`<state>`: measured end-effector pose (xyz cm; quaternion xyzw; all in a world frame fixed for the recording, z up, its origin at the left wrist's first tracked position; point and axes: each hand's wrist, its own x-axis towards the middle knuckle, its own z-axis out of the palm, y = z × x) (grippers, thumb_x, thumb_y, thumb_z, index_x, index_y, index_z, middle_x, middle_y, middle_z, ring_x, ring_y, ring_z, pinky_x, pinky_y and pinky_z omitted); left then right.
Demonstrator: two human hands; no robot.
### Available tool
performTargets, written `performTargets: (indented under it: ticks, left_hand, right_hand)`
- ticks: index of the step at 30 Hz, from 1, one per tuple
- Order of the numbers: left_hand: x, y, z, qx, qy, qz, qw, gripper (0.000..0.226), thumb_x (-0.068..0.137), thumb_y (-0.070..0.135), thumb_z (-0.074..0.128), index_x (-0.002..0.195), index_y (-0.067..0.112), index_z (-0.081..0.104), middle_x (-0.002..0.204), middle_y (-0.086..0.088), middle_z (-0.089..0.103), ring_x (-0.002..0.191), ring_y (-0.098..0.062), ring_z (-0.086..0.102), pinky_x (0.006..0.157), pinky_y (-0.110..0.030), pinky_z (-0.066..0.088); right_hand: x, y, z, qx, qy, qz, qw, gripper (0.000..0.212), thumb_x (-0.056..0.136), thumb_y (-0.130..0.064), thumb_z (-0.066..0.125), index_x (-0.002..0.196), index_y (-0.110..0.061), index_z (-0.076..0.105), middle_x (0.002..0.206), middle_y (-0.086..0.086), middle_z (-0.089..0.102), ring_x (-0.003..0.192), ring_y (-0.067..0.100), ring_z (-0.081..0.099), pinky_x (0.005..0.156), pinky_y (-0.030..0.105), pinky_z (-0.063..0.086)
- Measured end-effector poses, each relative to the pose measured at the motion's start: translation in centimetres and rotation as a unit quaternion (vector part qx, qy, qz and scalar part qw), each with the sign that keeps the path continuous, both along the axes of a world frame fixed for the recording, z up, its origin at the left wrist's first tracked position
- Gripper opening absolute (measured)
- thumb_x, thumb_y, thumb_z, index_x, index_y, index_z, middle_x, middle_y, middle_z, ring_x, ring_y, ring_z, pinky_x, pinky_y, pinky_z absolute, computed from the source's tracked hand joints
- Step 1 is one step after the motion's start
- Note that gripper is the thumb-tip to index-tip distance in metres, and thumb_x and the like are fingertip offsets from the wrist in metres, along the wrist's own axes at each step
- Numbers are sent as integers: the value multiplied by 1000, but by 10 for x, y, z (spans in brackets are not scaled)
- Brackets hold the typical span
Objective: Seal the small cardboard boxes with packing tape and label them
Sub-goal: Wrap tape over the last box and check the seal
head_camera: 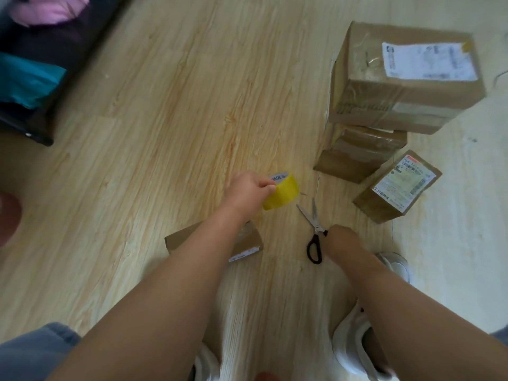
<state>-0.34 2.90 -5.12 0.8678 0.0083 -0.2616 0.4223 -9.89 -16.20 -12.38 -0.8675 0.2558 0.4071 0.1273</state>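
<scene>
Beneath the left forearm, small cardboard box point(178, 241) flat on the wooden floor point(165, 119); just ahead, left hand point(247, 188) gripping the yellow tape roll point(281, 194); right hand point(341, 239) bent down against the scissors point(314, 231), fingers hidden, grip impossible to tell; far right, clustered taped boxes point(404, 86).

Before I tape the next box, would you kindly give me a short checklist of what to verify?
1. Tape in hand: ok, the left hand pinches the yellow tape roll.
2. Scissors reachable: ok, the scissors are at the right hand.
3. Grip on the scissors: cannot tell, fingers hidden.
4. Small box exposed: not ok, the left forearm crosses over it.
5. Loose tape end ready: cannot tell.
6. Stacked boxes out of the way: ok, off to the right.
</scene>
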Motion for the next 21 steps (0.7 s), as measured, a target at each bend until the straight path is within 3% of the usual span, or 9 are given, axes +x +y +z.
performTargets:
  ticks: [2, 4, 6, 8, 12, 14, 16, 19, 21]
  left_hand:
    - [-4, -4, 6, 67, -56, -69, 994, 21, 97, 25, 59, 110, 24, 76, 112, 3, 66, 114, -19, 55, 105, -43, 39]
    - [-9, -8, 16, 171, -114, -163, 965, 25, 101, 30, 52, 115, 30, 73, 119, 4, 62, 123, -20, 45, 113, -42, 26]
    - [-16, -9, 26, 221, -155, -229, 935, 28, 102, 31, 48, 118, 33, 71, 127, 6, 57, 129, -19, 37, 118, -43, 13]
    - [-24, -10, 35, 220, -179, -254, 925, 28, 101, 30, 49, 117, 34, 71, 127, 8, 56, 130, -18, 35, 120, -44, 4]
    - [-38, -5, 55, 221, -216, -274, 911, 28, 101, 33, 49, 121, 38, 69, 128, 10, 52, 131, -16, 32, 119, -43, 2]
    - [-44, 1, 58, 203, -226, -251, 919, 27, 100, 34, 51, 122, 39, 68, 129, 11, 51, 130, -16, 33, 116, -38, 7]
    - [-51, 7, 60, 147, -221, -184, 946, 30, 98, 32, 57, 126, 36, 66, 135, 9, 49, 133, -16, 34, 113, -35, 16]
    - [-54, 16, 67, 15, -127, -17, 992, 58, 93, 29, 66, 147, 25, 45, 153, 0, 37, 143, -20, 31, 118, -36, 26]
    - [-55, 25, 72, -47, -48, 44, 997, 73, 92, 33, 69, 154, 22, 32, 159, -4, 29, 146, -20, 30, 118, -40, 28]
  right_hand:
    - [1, 0, 18, 40, -175, -48, 983, 42, 99, -20, 57, 140, -12, 50, 132, 8, 56, 118, 25, 56, 87, 30, 44]
    - [4, 4, 42, 114, -298, -54, 946, 60, 93, -21, 66, 148, -26, 42, 144, 1, 48, 121, 21, 54, 87, 28, 41]
    - [10, 12, 66, 173, -319, -21, 932, 74, 87, -26, 75, 150, -35, 38, 151, -7, 38, 126, 17, 51, 93, 31, 44]
    - [14, 19, 80, 195, -290, 6, 937, 70, 84, -26, 79, 145, -32, 47, 152, -10, 35, 126, 15, 48, 99, 33, 44]
    - [6, 26, 100, 192, -300, 42, 934, 40, 83, -25, 79, 121, -24, 67, 129, -9, 54, 91, 5, 50, 68, 20, 35]
    - [-3, 29, 109, 186, -309, 34, 932, 33, 83, -29, 79, 114, -24, 67, 108, -9, 60, 82, 6, 51, 59, 19, 31]
    - [-11, 32, 116, 190, -328, -2, 925, 30, 83, -30, 79, 110, -24, 68, 94, -9, 60, 85, 12, 55, 61, 21, 35]
    - [-16, 36, 131, 220, -324, -71, 917, 37, 85, -29, 78, 119, -24, 67, 102, -7, 63, 92, 12, 61, 76, 26, 47]
    - [-19, 38, 140, 246, -312, -81, 914, 37, 85, -31, 78, 119, -28, 66, 102, -9, 65, 91, 11, 63, 79, 29, 50]
